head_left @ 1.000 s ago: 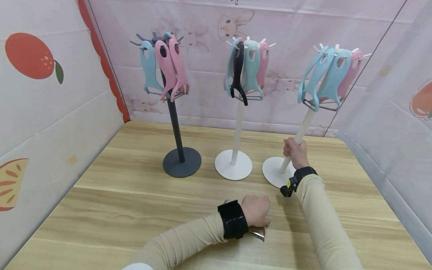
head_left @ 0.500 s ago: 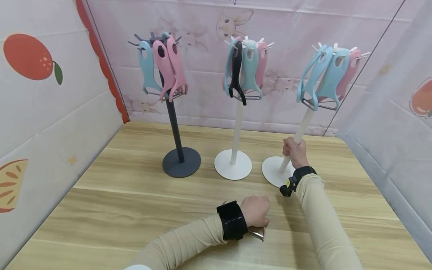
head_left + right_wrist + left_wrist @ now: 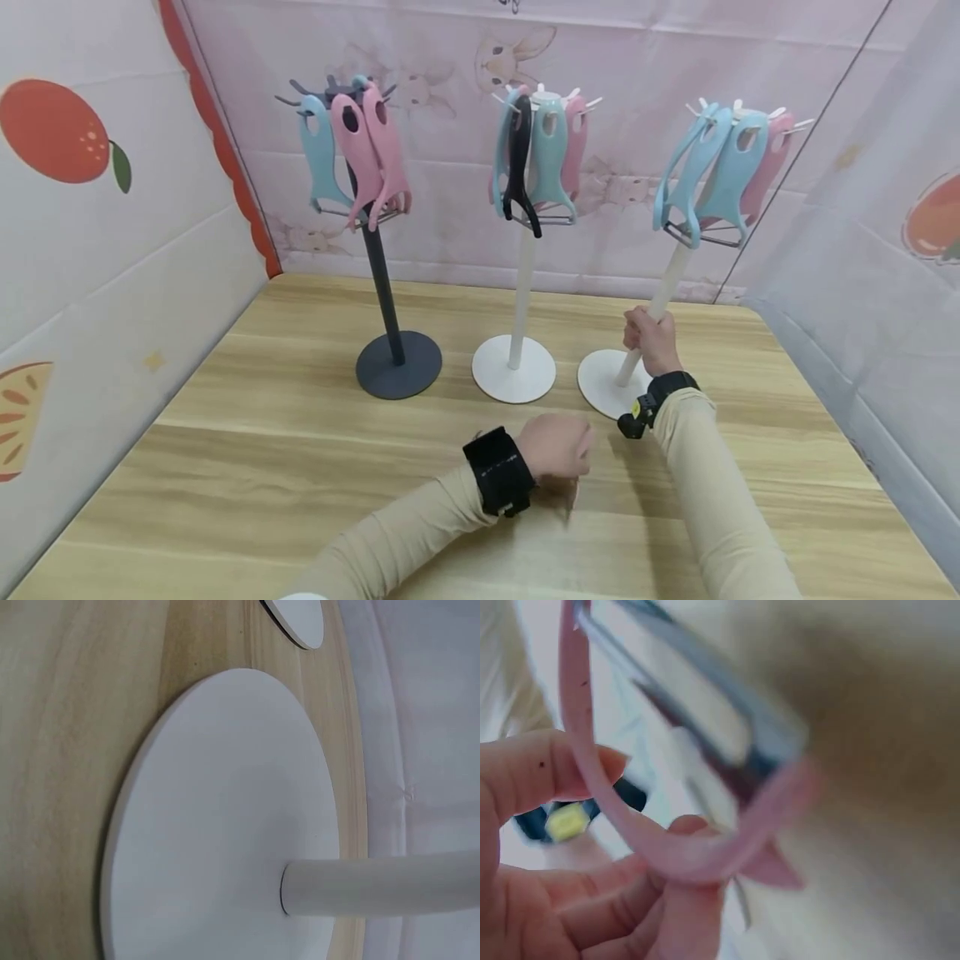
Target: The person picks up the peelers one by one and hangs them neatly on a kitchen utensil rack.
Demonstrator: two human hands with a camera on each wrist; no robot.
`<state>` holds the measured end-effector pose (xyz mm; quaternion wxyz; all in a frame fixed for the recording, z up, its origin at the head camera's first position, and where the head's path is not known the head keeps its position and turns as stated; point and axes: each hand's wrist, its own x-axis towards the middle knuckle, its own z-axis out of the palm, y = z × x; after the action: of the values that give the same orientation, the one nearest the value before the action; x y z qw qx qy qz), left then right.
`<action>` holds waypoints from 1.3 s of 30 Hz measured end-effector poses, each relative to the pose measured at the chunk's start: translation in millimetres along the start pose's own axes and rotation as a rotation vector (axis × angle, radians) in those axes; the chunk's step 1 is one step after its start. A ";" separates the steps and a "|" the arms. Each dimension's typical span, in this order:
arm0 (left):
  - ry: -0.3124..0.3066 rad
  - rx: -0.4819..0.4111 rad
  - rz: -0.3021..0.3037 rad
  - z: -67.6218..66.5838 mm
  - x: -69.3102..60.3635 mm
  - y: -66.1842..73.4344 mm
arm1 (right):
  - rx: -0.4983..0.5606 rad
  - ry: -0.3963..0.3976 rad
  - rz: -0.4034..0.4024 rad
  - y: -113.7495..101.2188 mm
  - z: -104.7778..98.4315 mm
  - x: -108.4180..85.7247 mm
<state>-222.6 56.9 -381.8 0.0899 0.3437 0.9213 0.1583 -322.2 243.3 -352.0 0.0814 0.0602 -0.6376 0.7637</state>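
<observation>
In the left wrist view, my left hand (image 3: 630,907) pinches a pink peeler (image 3: 686,859) with a metal blade between its arms. From the head view, the same left hand (image 3: 555,447) is over the table in front of the stands, with the peeler mostly hidden beneath it. My right hand (image 3: 654,340) grips the pole of the right white stand (image 3: 669,279). Blue peelers (image 3: 738,167) and a pink peeler (image 3: 767,171) hang from that stand's hooks. Its round base (image 3: 217,817) fills much of the right wrist view.
A middle white stand (image 3: 522,287) carries blue, pink and black peelers. To its left, a dark grey stand (image 3: 384,287) holds blue and pink ones. All three bases are on the wooden table (image 3: 247,467), with printed cloth (image 3: 450,225) behind.
My left hand has risen a little off its earlier spot and shifted slightly left and away, bringing the peeler with it. The right hand keeps its grip on the pole.
</observation>
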 end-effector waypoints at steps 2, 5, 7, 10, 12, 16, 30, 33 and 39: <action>0.072 -0.071 0.021 -13.1 2.0 -3.1 | 0.008 -0.013 0.001 0.1 -0.4 0.4; 0.182 -0.207 0.063 -34.2 5.7 -5.8 | 0.030 -0.041 -0.006 0.9 -2.6 2.6; 0.261 -0.318 0.096 -47.2 8.6 -5.1 | 0.039 -0.054 -0.007 2.2 -5.0 4.5; 0.410 -0.435 0.154 -65.8 14.1 0.7 | 0.045 -0.061 0.001 5.1 -9.4 7.6; 0.522 -0.493 0.184 -78.1 19.3 7.5 | 0.040 -0.055 0.013 7.4 -12.0 9.3; 0.742 -0.584 0.218 -106.1 32.7 23.9 | 0.013 -0.049 0.023 10.9 -15.5 11.5; 1.122 -0.714 0.149 -195.2 94.0 53.4 | -0.099 0.045 -0.030 17.8 -15.1 18.0; 1.105 -0.665 0.107 -204.8 104.6 51.1 | -0.099 0.051 -0.019 19.0 -13.7 18.7; 1.029 -0.647 0.066 -218.0 120.1 53.9 | 0.007 -0.014 -0.010 18.3 -16.5 14.4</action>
<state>-339.6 124.7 -166.0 -0.2718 0.2069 0.7404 0.5789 -339.8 257.0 -369.7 0.0806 0.0689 -0.6351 0.7651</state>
